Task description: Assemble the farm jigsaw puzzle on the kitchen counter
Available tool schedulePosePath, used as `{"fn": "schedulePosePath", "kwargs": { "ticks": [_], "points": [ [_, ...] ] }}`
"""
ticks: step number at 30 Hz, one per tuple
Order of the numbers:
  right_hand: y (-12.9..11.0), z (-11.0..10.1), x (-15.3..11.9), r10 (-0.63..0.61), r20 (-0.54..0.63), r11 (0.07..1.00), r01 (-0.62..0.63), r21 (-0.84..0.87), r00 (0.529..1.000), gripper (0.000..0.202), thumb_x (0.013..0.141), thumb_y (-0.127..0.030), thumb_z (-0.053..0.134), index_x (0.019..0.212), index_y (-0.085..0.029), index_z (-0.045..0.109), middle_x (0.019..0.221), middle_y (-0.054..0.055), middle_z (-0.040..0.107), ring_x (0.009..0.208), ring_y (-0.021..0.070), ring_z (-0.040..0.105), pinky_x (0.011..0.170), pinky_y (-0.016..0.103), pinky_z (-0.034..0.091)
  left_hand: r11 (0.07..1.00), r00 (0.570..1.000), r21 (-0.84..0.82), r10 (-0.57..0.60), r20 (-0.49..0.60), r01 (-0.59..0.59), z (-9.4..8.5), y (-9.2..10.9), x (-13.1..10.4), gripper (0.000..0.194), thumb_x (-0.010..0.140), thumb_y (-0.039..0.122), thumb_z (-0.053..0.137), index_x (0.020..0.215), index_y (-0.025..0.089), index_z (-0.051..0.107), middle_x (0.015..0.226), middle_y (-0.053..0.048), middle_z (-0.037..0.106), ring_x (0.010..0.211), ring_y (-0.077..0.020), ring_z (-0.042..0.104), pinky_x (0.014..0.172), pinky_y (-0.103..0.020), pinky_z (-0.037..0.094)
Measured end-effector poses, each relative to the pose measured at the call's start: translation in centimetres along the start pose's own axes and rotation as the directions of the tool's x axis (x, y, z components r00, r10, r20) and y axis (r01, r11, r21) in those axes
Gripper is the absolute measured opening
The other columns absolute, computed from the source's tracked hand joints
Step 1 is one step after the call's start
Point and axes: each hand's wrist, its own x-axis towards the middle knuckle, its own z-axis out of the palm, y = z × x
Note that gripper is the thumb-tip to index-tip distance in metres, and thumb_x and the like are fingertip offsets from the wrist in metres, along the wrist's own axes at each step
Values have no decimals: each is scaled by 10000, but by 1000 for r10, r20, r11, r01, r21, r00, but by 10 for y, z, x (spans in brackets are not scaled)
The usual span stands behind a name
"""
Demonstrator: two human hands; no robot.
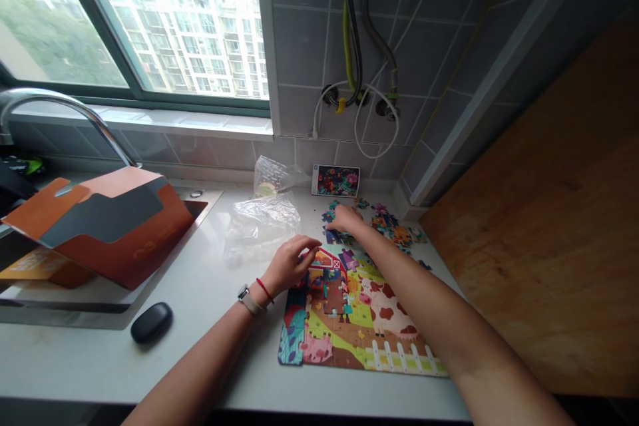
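- While reaching with the right hand (348, 219) into the loose puzzle pieces (401, 235) at the back of the counter (74, 359), probably best to lift one piece at a time by the edges, not rake through the heap.
- Right hand: bent downward at the left side of the heap, over dark blue pieces (333, 237); fingertips too hidden to tell whether pinching one.
- Left hand (292, 261): at the upper-left corner of the farm puzzle (349, 349), thumb and fingers curled near each other; cannot tell whether gripping anything.
- Farm puzzle: flat at the front of the counter, between the forearms, partly covered by the right one. Advisable to lift that forearm a little, so as not to drag the picture out of line.
- Along the left edge, blue and teal pieces (294, 333); near the barn roof, a purple piece (348, 259). Unclear whether joined or merely lying on top, so worth a light touch before pushing.
- For matching colours, glance up at the picture card (335, 181) by the wall, just beyond the right hand.
- Better to slide the plastic bag (264, 219) farther from the left hand, to avoid snagging.
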Motion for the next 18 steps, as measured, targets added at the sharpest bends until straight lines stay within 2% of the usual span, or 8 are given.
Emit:
{"fn": "schedulePosePath", "kwargs": {
  "ticks": [2, 7, 11, 14, 16, 18],
  "points": [
    [9, -1, -1, -17, 4, 1000, 17, 7, 1000, 380, 880, -398, 818, 1194, -199, 738, 1271, 166, 742, 1159, 306, 719, 890, 355, 572, 1000, 1000, -6, 2, -10, -2, -1, 1, 0, 174, 1034, 248, 558, 1079, 188, 715, 961, -71, 754, 890, -189, 711, 807, -311, 568],
    [47, -9, -2, -46, 18, 999, 47, -20, 999, 298, 989, -366, 717, 1215, -174, 696, 1268, 86, 712, 1131, 244, 699, 977, 472, 584, 1000, 1000, -7, 8, 8, -8, -1, 2, 0, 177, 1034, 239, 555, 1097, 189, 712, 995, -78, 762, 925, -198, 721, 823, -319, 573],
    [70, -17, -6, -72, -46, 997, 70, -35, 996, 267, 908, -214, 786, 1170, -172, 756, 1252, 148, 743, 1172, 306, 699, 995, 436, 552, 1000, 1000, 3, -7, 30, 7, 0, -2, -1, 167, 1032, 228, 561, 1099, 190, 708, 1025, -79, 762, 941, -203, 719, 835, -328, 568],
    [71, -16, -13, -188, -53, 982, 189, 10, 981, 327, 861, -190, 806, 1187, -212, 788, 1222, 112, 779, 1155, 300, 718, 947, 319, 539, 999, 998, 37, 4, 62, -6, 1, -5, -2, 164, 1036, 221, 552, 1094, 187, 702, 1024, -76, 757, 934, -208, 707, 830, -333, 561],
    [64, -9, -19, -275, -34, 960, 276, 44, 961, 415, 847, -290, 833, 1254, -248, 767, 1235, 59, 781, 1140, 257, 725, 932, 262, 534, 996, 996, 79, 30, 89, -37, 2, -4, -2, 169, 1036, 208, 540, 1088, 188, 700, 987, -74, 750, 909, -208, 692, 809, -329, 556],
    [53, 1, -25, -327, -28, 943, 328, 52, 945, 568, 806, -371, 868, 1342, -258, 719, 1331, 62, 737, 1208, 256, 693, 980, 256, 514, 992, 994, 112, 41, 102, -53, 3, -1, -2, 174, 1038, 201, 532, 1090, 194, 698, 949, -69, 737, 884, -205, 673, 790, -322, 547]
  ]
}}
